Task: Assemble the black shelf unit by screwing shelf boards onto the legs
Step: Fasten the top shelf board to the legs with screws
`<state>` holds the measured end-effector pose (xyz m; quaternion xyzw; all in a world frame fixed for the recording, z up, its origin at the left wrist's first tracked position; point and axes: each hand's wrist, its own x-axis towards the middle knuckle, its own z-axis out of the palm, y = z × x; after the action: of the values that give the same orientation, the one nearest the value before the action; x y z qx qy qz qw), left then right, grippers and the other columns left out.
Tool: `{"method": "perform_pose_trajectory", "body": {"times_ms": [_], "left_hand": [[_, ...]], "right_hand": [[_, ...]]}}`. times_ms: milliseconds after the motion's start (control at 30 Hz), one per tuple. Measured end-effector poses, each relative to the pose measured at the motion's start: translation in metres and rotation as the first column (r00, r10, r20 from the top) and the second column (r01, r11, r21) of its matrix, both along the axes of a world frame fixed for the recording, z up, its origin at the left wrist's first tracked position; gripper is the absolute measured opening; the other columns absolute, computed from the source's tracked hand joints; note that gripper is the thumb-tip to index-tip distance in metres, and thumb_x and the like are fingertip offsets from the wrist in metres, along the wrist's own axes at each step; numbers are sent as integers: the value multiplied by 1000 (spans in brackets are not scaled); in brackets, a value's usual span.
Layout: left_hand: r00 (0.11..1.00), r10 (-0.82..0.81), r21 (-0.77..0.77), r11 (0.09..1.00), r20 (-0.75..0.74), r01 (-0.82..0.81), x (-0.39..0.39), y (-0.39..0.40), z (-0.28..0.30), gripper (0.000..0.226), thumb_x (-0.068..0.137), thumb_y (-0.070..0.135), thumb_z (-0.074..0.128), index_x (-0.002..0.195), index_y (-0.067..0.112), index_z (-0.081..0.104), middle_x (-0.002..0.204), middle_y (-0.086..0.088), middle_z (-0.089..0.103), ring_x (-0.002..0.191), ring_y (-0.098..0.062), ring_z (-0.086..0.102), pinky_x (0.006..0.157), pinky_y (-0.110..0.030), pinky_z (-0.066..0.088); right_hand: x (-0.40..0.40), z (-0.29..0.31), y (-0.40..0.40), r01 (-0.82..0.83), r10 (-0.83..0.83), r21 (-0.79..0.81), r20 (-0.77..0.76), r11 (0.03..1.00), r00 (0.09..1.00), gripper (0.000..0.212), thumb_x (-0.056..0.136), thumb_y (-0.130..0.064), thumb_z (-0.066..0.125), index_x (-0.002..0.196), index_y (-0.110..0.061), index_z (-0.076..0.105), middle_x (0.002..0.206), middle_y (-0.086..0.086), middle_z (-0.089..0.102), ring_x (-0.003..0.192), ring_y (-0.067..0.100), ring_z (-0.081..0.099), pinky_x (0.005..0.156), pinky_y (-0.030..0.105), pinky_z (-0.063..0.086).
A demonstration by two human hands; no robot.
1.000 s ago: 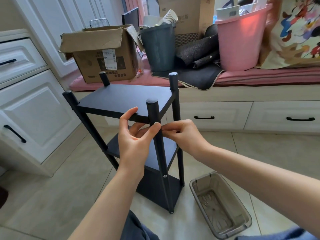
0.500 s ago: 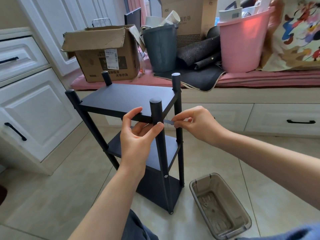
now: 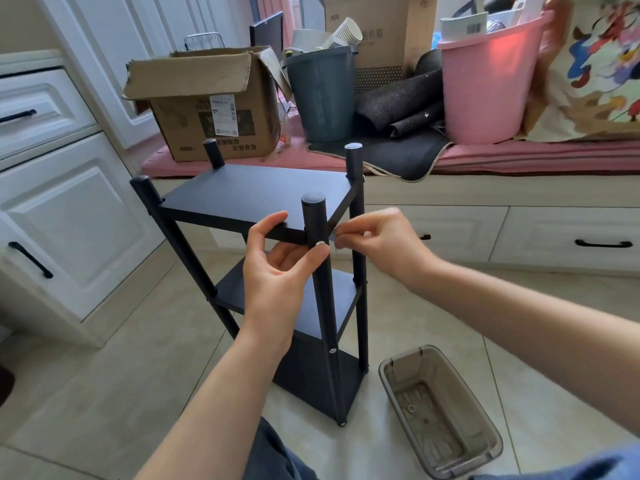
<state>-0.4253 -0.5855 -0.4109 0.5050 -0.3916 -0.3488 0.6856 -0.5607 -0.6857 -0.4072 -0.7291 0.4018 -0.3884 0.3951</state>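
Observation:
The black shelf unit (image 3: pixel 256 192) stands upright on the tiled floor with three boards between four round legs. My left hand (image 3: pixel 277 268) grips the front edge of the top board, thumb on top, a fingertip against a silver screw head on the near front leg (image 3: pixel 320 292). My right hand (image 3: pixel 381 244) is just right of that leg at the top board's height and pinches a small thin metal tool whose tip meets the leg. Another silver screw shows lower on the same leg.
A clear plastic tray (image 3: pixel 485 441) with a small ring inside lies on the floor to the right. White cabinets (image 3: pixel 69 220) stand left. Behind, a bench holds a cardboard box (image 3: pixel 207 109), a grey bin (image 3: pixel 323 95) and a pink bucket (image 3: pixel 485 81).
My right hand drew away to the right of the leg half a second ago, then came back close to it. My left hand stays on the top board.

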Motion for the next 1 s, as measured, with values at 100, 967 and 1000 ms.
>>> {"method": "perform_pose_trajectory", "body": {"times_ms": [100,967,1000], "left_hand": [[1000,4,-11,1000,20,-4,-1,0,0,56,84,7,78,126,33,54,97,-5,73,96,-19,74,83,-20,56],[945,85,107,986,317,-125,9,18,-14,104,80,1,81,144,52,16,114,-2,68,97,-13,73,74,-6,50],[939,82,156,978,333,-140,10,17,-17,99,79,4,83,143,45,20,114,-1,68,96,-13,73,71,-7,49]], "right_hand": [[10,-21,18,-21,2,154,122,988,993,14,89,-11,71,101,-11,77,93,-1,77,91,8,72,89,22,54],[-44,-40,31,0,17,97,-178,995,984,11,87,-9,70,90,-16,79,76,-10,72,63,-10,58,62,4,40],[-45,-42,32,0,20,96,-204,995,979,11,87,-10,70,90,-17,78,76,-12,71,63,-10,57,61,4,40]]}}
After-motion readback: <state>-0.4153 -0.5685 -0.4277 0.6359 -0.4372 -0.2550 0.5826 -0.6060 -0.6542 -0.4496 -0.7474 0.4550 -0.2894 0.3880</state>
